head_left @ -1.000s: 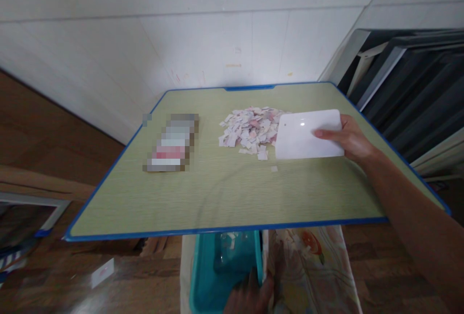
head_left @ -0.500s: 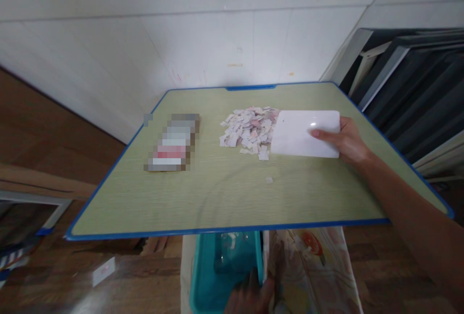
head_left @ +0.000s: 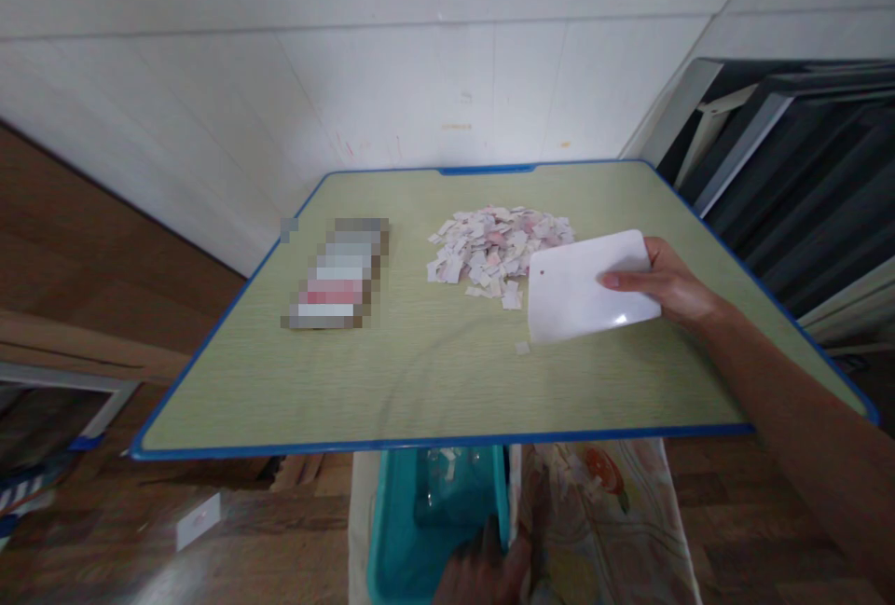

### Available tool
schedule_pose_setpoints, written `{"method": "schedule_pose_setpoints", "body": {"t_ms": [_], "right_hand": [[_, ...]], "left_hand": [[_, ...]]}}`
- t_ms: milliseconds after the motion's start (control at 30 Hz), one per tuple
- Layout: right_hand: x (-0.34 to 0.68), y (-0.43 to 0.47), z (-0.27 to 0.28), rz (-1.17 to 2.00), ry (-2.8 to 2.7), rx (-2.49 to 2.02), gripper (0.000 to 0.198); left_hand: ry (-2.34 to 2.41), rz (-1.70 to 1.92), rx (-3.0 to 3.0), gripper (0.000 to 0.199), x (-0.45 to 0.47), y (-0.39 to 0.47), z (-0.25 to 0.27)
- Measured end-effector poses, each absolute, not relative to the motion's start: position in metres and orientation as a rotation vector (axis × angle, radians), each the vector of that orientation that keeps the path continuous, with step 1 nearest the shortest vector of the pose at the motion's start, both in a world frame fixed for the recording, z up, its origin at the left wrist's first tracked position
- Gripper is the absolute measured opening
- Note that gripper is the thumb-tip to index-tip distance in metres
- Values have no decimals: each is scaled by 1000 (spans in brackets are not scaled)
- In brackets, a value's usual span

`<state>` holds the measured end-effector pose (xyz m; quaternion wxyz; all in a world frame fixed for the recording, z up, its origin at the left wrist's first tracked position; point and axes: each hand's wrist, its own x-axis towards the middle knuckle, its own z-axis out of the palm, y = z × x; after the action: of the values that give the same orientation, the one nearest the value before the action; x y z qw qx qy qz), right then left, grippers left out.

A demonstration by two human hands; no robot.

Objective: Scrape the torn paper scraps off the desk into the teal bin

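Observation:
My right hand (head_left: 678,283) pinches the right end of a flat white plastic scraper (head_left: 580,293), with the thumb on top. The scraper has rounded corners and a small hole, and its left edge is tilted beside a heap of torn paper scraps (head_left: 482,246). One loose scrap (head_left: 523,348) lies just below its lower left corner. Under the table's near edge, my left hand (head_left: 482,572) is closed over the right rim of a teal plastic tray (head_left: 398,549). A clear container (head_left: 447,484) sits inside that tray.
The green table (head_left: 294,391) has a blue edge and stands against a white wall. A pixelated phone-like object (head_left: 336,274) lies on its left side. Dark panels (head_left: 804,158) lean at the right. A patterned cloth (head_left: 594,521) hangs beside the tray, and a card (head_left: 199,522) lies on the floor.
My right hand has drawn the scraper toward me and turned it, away from the right part of the heap, which now shows. My left hand and the tray have hardly moved.

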<state>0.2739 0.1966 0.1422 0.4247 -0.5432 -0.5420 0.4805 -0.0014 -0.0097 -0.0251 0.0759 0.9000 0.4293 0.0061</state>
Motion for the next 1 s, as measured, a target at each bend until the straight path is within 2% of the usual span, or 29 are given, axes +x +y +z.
{"method": "schedule_pose_setpoints", "body": {"t_ms": [167, 500, 733, 867, 1000], "right_hand": [[262, 194, 142, 1241, -1443, -1348, 23], [269, 200, 135, 982, -1264, -1333, 27], [259, 197, 138, 1201, -1415, -1350, 25], [264, 196, 142, 1164, -1330, -1355, 20], [264, 194, 145, 1196, -1381, -1388, 20]], "left_hand": [[1264, 47, 2720, 30, -1, -10, -27], [1318, 14, 2762, 33, 0, -11, -21], [1305, -31, 2782, 35, 1, -10, -20], [1324, -108, 2749, 43, 1, -11, -19], [1298, -134, 2714, 41, 0, -12, -22]]}}
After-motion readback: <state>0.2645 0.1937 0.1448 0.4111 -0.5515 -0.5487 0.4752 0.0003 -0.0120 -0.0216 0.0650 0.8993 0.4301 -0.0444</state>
